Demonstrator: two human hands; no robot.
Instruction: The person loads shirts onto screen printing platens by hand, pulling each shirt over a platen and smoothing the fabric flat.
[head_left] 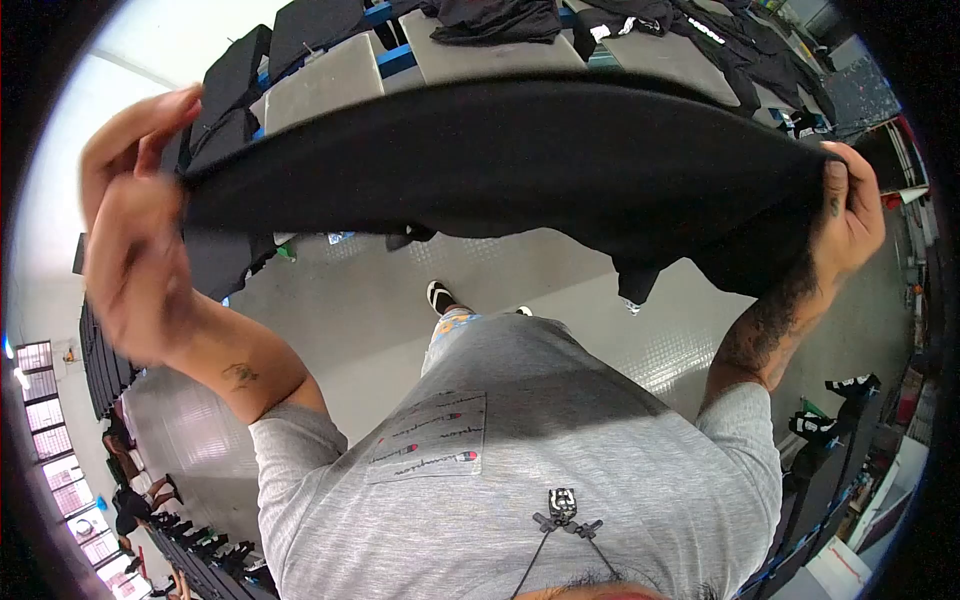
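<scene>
The right hand (848, 212) has its thumb and fingers clamped on the right end of the black cloth (520, 160); the left hand (140, 230), blurred by motion, is at the cloth's left end, and I cannot tell whether its fingers are clamped on it or only touching; the cloth spans the space between the hands, its far edge bowed, its near edge uneven; on the near side of the cloth is the wearer's grey shirt (600, 450), with a shoe (440, 298) on the floor (330, 300) between shirt and cloth; beyond the cloth stand grey boards (325, 88), with black garments (495, 20) on some; windows (70, 445) lie well to the cloth's left.
</scene>
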